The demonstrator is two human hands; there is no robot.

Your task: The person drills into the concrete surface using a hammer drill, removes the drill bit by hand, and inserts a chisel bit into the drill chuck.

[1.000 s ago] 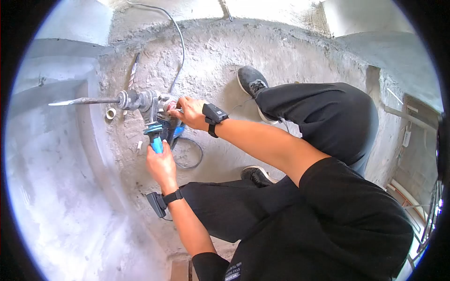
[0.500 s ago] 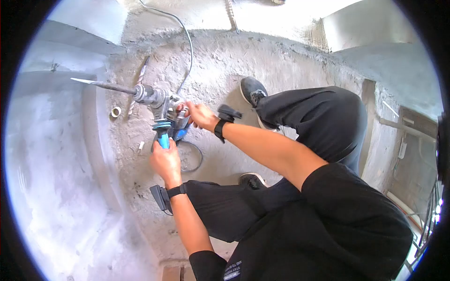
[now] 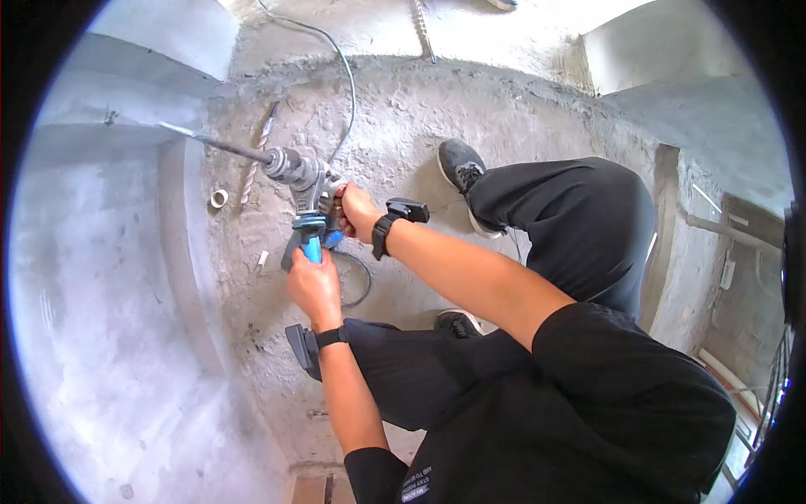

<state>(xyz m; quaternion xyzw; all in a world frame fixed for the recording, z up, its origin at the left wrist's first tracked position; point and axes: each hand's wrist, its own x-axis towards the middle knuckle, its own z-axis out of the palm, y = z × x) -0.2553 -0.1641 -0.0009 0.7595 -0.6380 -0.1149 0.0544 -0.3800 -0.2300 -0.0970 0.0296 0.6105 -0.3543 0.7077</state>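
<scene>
A rotary hammer [image 3: 312, 181] with a long flat chisel bit [image 3: 220, 146] is held above the rough floor, its bit pointing at the left wall. My left hand [image 3: 315, 286] is closed around its blue side handle [image 3: 311, 249]. The fingers of my right hand [image 3: 357, 212] are bent against the side of the tool's body, by a small reddish part; their tips are partly hidden. The tool's lower body and main grip are mostly covered by my hands and the side handle.
A spiral drill bit [image 3: 257, 155] lies beyond the tool, with a white pipe ring [image 3: 219, 198] and a small white piece [image 3: 262, 259] nearby. The power cord [image 3: 348, 80] runs up the floor. Another long drill bit [image 3: 425, 32] lies at the top. A concrete wall [image 3: 101, 319] rises on the left.
The view has shifted slightly, so the tool and hands appear a little farther right. My right hand's fingers have curled closer against the tool's side; my left hand keeps its hold.
</scene>
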